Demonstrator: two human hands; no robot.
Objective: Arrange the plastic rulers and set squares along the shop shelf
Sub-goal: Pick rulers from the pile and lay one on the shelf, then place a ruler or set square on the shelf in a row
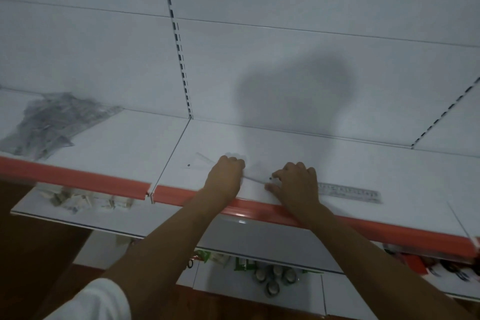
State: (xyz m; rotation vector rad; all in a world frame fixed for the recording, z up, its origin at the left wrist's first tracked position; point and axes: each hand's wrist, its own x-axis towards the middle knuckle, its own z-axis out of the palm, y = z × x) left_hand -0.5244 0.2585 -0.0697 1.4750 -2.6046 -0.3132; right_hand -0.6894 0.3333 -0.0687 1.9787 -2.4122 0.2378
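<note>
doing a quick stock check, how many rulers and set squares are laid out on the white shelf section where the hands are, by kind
Clear set square, partly under the left hand: 1
Clear straight ruler, right of the right hand: 1
Thin clear piece between the two hands, kind unclear: 1
Total: 3
The heap of clear pieces on the next section is too blurred to count.

Two hands (259,179), one flat ruler (350,193), one clear set square (200,162), one heap of packets (55,122).
</note>
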